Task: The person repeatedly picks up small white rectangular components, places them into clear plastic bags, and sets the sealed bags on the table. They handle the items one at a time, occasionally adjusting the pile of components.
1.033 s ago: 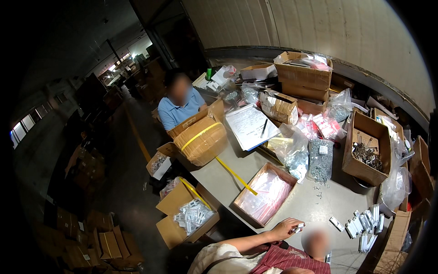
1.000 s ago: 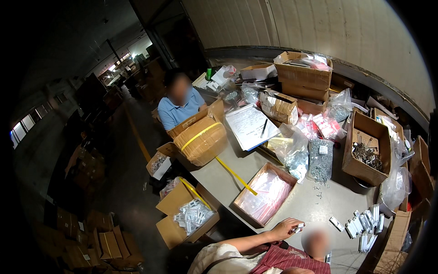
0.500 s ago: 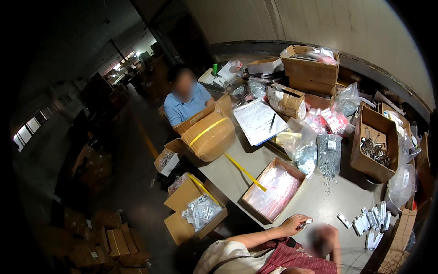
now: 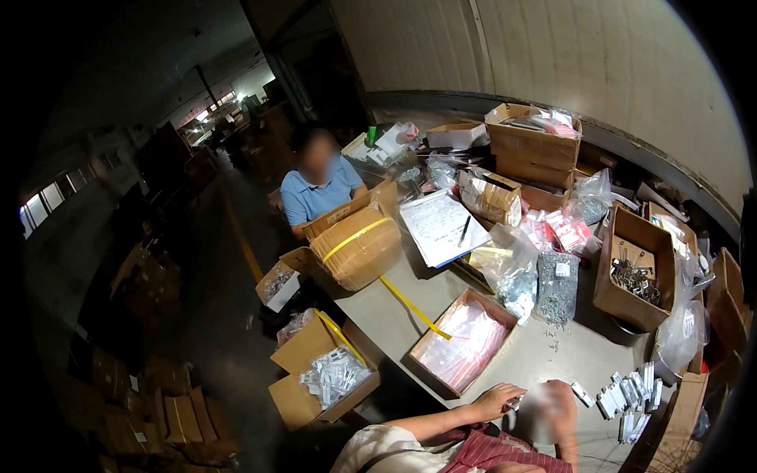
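My left hand (image 4: 495, 400) rests at the near edge of the grey table (image 4: 568, 363), its fingertips pinched on a small pale piece (image 4: 516, 404). My right hand (image 4: 557, 410) is just right of it, smeared by motion, so its grip is unclear. A shallow cardboard box of pinkish clear bags (image 4: 461, 351) lies just beyond my left hand. To the right of my right hand lies a row of small white packets (image 4: 627, 394).
A person in a blue shirt (image 4: 319, 189) sits across the table behind a round yellow-strapped carton (image 4: 359, 248). Papers with a pen (image 4: 441, 225), bags of metal parts (image 4: 556, 288) and a brown box of clips (image 4: 635, 268) crowd the table. An open box of packets (image 4: 327, 378) stands on the floor at left.
The view has tilted, so the table sits a little differently in the picture. My hands have stayed at the near edge, and the right hand is now blurred by movement.
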The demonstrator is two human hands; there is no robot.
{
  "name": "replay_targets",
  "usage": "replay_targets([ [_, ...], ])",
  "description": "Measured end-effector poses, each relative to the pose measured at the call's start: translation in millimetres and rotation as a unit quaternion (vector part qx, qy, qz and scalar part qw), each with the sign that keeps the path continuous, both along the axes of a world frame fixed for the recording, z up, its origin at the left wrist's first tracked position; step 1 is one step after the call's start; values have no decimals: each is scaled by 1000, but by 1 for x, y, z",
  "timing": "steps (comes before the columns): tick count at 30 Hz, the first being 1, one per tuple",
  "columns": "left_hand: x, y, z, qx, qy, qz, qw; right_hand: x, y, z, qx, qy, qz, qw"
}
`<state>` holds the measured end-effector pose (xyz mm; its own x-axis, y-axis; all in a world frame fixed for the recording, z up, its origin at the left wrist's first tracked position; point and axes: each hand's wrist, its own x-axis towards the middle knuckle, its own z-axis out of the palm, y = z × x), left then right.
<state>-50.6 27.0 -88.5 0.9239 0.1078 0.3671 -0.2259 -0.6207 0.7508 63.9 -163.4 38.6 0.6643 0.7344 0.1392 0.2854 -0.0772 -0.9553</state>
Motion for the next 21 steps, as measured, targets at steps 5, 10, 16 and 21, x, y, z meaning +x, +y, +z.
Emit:
replay_targets([
  [5, -3, 5, -3, -12, 35, -26, 999, -12, 18, -4, -12, -128, 68, 989],
  [10, -4, 2, 1, -38, -1, -8, 999, -15, 20, -54, -2, -56, 79, 995],
  [16, -1, 7, 0, 0, 16, -31, 999, -25, 27, -7, -41, -202, 86, 975],
  [21, -2, 5, 2, -14, 19, -40, 999, -31, 30, -4, -60, -187, 86, 977],
])
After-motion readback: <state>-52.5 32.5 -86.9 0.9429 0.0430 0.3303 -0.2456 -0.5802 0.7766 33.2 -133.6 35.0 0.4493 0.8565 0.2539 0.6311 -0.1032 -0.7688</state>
